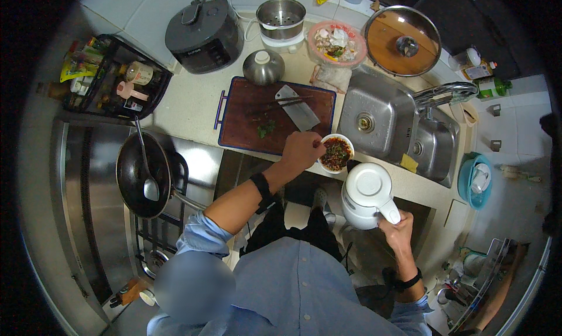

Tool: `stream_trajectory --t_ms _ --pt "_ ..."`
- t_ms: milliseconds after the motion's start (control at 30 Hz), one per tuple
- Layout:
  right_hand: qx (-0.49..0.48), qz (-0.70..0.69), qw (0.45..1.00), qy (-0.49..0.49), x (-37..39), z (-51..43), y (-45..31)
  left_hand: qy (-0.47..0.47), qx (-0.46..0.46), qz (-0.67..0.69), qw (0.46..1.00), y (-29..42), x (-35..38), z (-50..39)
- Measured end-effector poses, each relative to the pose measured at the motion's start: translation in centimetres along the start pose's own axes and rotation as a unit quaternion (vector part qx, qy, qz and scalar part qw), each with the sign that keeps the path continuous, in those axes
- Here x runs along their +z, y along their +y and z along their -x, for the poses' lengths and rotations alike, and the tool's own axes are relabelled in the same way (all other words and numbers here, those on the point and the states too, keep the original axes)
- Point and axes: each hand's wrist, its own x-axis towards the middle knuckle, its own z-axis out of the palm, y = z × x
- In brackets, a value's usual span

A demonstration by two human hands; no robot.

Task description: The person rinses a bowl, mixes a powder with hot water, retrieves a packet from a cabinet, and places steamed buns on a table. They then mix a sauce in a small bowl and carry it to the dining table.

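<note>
My right hand grips the handle of a white electric kettle, its dark spout end beside a white bowl at the counter's edge. Red sauce with chopped green herbs fills the bowl. The thumb and fingers of my left hand are at the bowl's left rim; they look closed on it, though the hand hides the contact. Left of the bowl lies a brown cutting board with a blue edge. A cleaver, dark chopsticks and some chopped green herbs rest on it.
A double sink with a faucet is at the right. A wok holding a ladle sits on the stove at left. Behind stand a rice cooker, a metal lid, a steamer pot and a pink-rimmed basin.
</note>
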Motion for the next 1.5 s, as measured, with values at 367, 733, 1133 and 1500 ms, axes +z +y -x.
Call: stream_trajectory --t_ms 367,733,1133,1500 --pt "0.004 -0.003 1.0 0.005 0.0 -0.1 -0.6 -0.041 -0.025 -0.017 0.999 0.0 0.0 -0.2" --pt "0.005 0.009 1.0 -0.009 -0.3 -0.1 -0.4 -0.039 -0.029 -0.016 0.999 -0.3 0.4 -0.4" --pt "-0.005 -0.031 1.0 -0.004 -1.1 0.4 2.3 -0.037 -0.038 0.001 0.999 0.2 0.4 -0.5" --pt "-0.039 -0.237 0.957 0.163 -4.3 5.1 8.8 -0.004 0.073 -0.152 0.986 0.4 2.0 -1.1"
